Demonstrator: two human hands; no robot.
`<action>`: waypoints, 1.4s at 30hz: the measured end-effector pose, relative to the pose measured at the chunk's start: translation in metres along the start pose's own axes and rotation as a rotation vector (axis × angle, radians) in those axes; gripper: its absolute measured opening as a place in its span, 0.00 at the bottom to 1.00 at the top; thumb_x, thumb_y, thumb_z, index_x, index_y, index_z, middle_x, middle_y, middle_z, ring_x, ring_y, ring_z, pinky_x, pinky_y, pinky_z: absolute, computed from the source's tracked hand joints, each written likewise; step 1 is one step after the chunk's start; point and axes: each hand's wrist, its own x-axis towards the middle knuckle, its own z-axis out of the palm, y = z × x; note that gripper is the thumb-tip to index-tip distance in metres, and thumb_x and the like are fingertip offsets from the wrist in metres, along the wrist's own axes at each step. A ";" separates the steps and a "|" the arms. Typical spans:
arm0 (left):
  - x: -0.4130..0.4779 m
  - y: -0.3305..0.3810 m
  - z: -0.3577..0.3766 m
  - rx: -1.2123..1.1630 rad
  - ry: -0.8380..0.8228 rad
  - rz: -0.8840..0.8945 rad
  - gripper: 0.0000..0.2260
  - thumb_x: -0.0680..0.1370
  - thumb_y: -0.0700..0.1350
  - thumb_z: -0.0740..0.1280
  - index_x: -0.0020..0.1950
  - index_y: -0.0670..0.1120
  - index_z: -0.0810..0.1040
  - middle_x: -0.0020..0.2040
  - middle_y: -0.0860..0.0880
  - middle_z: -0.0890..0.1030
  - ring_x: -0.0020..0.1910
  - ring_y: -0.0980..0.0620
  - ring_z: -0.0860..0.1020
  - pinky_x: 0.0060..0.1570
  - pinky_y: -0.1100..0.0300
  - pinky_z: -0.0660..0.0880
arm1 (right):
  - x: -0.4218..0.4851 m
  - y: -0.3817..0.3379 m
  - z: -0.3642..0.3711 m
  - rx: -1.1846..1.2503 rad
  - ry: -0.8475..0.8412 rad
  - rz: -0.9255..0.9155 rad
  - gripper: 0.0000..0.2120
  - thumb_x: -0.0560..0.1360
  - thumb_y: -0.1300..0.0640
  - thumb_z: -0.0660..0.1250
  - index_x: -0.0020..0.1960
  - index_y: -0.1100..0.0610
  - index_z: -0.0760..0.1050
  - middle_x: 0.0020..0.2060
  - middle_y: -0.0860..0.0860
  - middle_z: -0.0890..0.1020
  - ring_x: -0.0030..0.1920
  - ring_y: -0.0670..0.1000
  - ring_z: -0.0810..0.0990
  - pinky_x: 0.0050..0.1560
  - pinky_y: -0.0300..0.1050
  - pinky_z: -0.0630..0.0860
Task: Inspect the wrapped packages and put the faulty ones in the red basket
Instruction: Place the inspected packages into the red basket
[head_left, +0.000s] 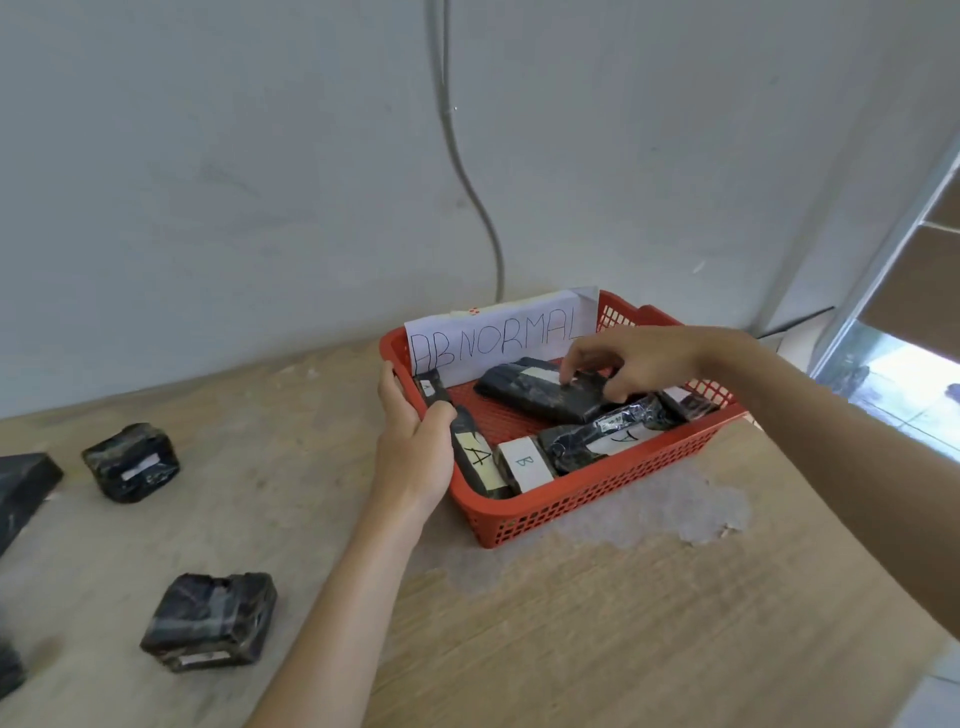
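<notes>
Left hand (415, 441) gripping red basket (597, 499), right hand (634, 364) grasping package (530, 395); ABNORMAL sign (501, 332) behind

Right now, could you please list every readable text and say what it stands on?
"ABNORMAL": white paper sign in the red plastic basket.
"A": long black wrapped package at the basket's left wall.
"B": white-labelled black package beside it.
"A": crumpled black wrapped package.
Too blurred: labels on the flat black package and the two packages on the wooden table.
</notes>
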 end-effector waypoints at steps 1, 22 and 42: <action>0.000 -0.001 0.000 0.003 0.009 0.002 0.35 0.80 0.44 0.61 0.85 0.59 0.52 0.63 0.62 0.78 0.62 0.53 0.79 0.69 0.46 0.74 | 0.003 -0.002 -0.005 0.048 0.049 0.003 0.17 0.74 0.60 0.68 0.62 0.49 0.79 0.62 0.47 0.82 0.62 0.45 0.80 0.62 0.46 0.76; -0.007 0.006 0.000 0.022 -0.005 0.017 0.34 0.85 0.41 0.60 0.87 0.57 0.47 0.62 0.60 0.78 0.50 0.62 0.77 0.50 0.59 0.74 | 0.057 -0.020 0.021 -0.349 0.385 -0.238 0.40 0.64 0.48 0.81 0.69 0.50 0.64 0.61 0.51 0.67 0.62 0.53 0.68 0.59 0.49 0.74; -0.006 0.004 0.001 0.026 -0.007 0.026 0.34 0.84 0.44 0.59 0.86 0.60 0.47 0.76 0.55 0.73 0.69 0.48 0.76 0.72 0.42 0.74 | 0.056 -0.065 0.026 -0.148 0.180 0.345 0.33 0.77 0.36 0.73 0.66 0.61 0.70 0.51 0.58 0.83 0.37 0.56 0.89 0.38 0.50 0.86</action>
